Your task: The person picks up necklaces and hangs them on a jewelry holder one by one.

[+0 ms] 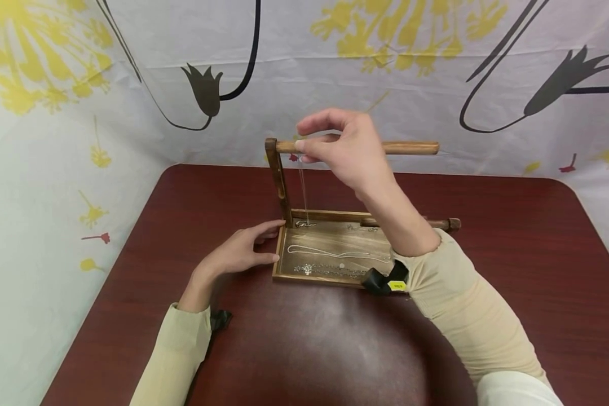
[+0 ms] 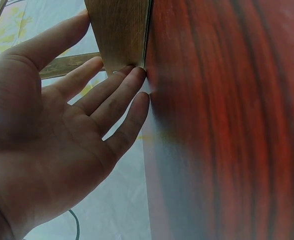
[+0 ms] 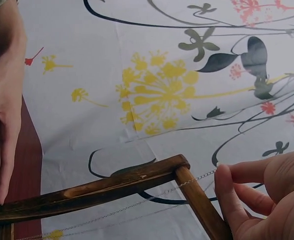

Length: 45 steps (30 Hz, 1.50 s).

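A wooden jewelry stand has a tray [image 1: 320,279], an upright post [image 1: 279,186] and a top bar [image 1: 411,148]. Close to the bar's left end, my right hand [image 1: 352,149] pinches a fine silver chain necklace [image 3: 196,179] between thumb and index finger. The chain hangs down beside the post, its lower end at a small silver piece [image 1: 304,224] in the tray's back left corner. My left hand [image 1: 238,248] rests at the tray's left side, with fingers extended. In the left wrist view those fingertips [image 2: 140,74] meet the wood by the tabletop.
In the tray lie a pale chain [image 1: 330,254] and a silver necklace with a flower-like pendant [image 1: 308,269]. A lower bar with a knobbed end [image 1: 454,224] juts past the tray's right. The dark red table [image 1: 208,192] backs onto a patterned cloth [image 1: 284,67].
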Each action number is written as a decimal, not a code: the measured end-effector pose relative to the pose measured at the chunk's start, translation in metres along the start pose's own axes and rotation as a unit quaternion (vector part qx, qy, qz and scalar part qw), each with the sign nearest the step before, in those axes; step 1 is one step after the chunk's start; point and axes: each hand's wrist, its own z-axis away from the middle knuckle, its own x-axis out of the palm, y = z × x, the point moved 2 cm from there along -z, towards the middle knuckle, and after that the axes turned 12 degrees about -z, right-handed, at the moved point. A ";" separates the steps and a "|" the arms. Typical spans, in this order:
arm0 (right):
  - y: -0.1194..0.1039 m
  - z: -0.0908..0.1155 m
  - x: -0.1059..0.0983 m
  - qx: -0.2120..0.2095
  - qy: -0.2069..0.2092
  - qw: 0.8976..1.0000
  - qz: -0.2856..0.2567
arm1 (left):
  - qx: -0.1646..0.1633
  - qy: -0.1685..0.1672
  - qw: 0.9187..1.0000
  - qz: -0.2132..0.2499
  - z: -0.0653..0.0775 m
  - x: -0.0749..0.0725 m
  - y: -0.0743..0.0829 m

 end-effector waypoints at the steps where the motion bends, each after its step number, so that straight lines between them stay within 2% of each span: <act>1: 0.000 0.000 0.001 0.000 0.001 1.000 0.001 | 0.001 0.001 1.000 0.001 0.000 0.000 0.000; 11: 0.001 0.001 0.001 0.000 -0.001 1.000 0.006 | 0.001 0.001 1.000 0.002 0.000 0.000 0.000; 14: 0.000 0.002 0.001 -0.004 -0.006 0.999 0.033 | 0.002 0.002 1.000 0.002 0.000 0.000 0.000; 20: 0.000 0.005 0.000 -0.037 -0.027 0.994 0.096 | 0.002 0.003 1.000 0.001 0.000 0.000 -0.002; 29: -0.002 0.013 -0.008 -0.057 -0.039 0.993 0.092 | 0.003 0.006 1.000 -0.006 0.000 0.000 -0.004; 33: -0.003 0.017 -0.013 -0.054 -0.036 0.993 0.103 | 0.002 0.006 1.000 -0.004 0.000 0.000 -0.004; 40: -0.001 0.022 -0.022 -0.053 -0.049 0.994 0.087 | -0.004 0.005 1.000 -0.005 0.000 -0.001 -0.003; 45: -0.001 0.029 -0.031 -0.041 -0.048 0.992 0.105 | 0.000 0.003 1.000 -0.003 0.000 0.000 -0.003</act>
